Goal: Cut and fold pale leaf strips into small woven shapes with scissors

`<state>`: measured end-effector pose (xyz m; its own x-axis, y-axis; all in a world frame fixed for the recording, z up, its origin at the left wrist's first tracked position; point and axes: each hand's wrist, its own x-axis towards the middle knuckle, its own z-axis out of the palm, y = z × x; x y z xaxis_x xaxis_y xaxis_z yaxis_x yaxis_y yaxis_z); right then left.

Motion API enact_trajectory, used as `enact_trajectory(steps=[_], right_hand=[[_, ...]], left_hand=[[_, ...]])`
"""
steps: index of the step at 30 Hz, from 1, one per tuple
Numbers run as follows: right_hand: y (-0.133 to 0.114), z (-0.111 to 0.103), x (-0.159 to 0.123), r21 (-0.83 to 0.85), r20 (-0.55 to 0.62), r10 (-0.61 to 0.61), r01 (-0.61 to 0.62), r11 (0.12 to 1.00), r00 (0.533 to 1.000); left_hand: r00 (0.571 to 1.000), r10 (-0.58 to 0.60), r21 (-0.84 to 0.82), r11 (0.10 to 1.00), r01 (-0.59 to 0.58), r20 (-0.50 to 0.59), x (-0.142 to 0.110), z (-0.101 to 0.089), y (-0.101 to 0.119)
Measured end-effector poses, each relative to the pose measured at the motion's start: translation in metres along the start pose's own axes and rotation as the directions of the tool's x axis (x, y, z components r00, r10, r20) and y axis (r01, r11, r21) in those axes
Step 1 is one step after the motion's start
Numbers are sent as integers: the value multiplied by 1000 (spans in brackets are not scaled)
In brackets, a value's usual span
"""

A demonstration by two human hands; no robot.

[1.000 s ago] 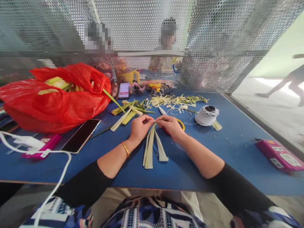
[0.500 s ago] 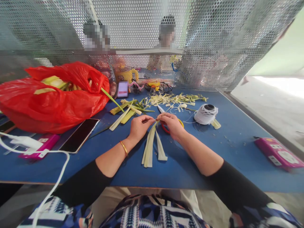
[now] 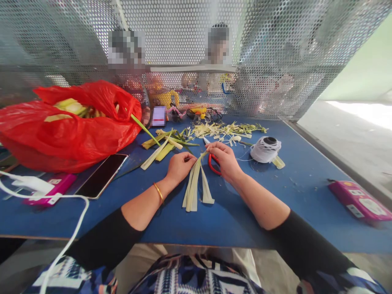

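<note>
My right hand (image 3: 226, 162) pinches the gathered top of a bundle of pale leaf strips (image 3: 193, 188), like corn husk. Their flat ends fan out downward over the blue table. Just left of the bundle, my left hand (image 3: 180, 167) is closed in a pinch; what lies between its fingertips is too small to make out. Scissors (image 3: 213, 166) with red handles lie partly hidden beneath my right hand. A spool of white thread (image 3: 265, 150) stands to the right, and a loose thread trails from it toward that hand.
Cut leaf pieces (image 3: 165, 149) and small scraps (image 3: 226, 130) lie farther back. A red plastic bag (image 3: 101, 134) of leaves and a phone (image 3: 102, 175) are at left, a magenta box (image 3: 359, 200) at right. Behind stands a perforated metal screen (image 3: 183, 41), with people beyond.
My left hand has drawn slightly away from my right, down and left. My right hand has shifted up a little, still on the strips, and more of the scissors' red handle shows.
</note>
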<state>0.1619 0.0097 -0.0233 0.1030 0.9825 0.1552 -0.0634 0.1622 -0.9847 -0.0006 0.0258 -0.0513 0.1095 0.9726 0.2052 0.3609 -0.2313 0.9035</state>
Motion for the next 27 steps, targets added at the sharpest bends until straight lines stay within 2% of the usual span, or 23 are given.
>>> enact_trajectory(steps=[4,7,10,13,16,18,20,24,27], right_hand=[[-4,1,-3,-12,90,23,-22,1000,996],[-6,2,-3,18,168,62,-66,998,984],[-5,2,-2,18,168,94,-98,995,981],[-3,3,-1,26,131,122,-126,992,984],[-2,4,-2,40,155,149,-157,987,977],[-2,5,-3,36,181,156,-165,986,971],[-3,5,-4,31,195,158,-167,985,968],[-5,6,-4,15,208,178,-185,983,962],[-5,7,-4,13,211,189,-196,980,959]], left_hand=[[1000,-14,27,1000,14,7,0,0,1],[999,-40,-20,999,40,3,0,0,2],[989,-145,-203,968,149,37,1,0,7],[972,-213,-435,869,234,99,2,-1,12],[967,-190,-590,766,255,171,1,-1,16],[967,-157,-623,741,251,203,-1,-1,17],[969,-124,-577,784,228,214,-2,0,18],[979,-39,-336,936,106,200,-5,-2,22],[978,30,-183,983,8,204,-5,-5,24]])
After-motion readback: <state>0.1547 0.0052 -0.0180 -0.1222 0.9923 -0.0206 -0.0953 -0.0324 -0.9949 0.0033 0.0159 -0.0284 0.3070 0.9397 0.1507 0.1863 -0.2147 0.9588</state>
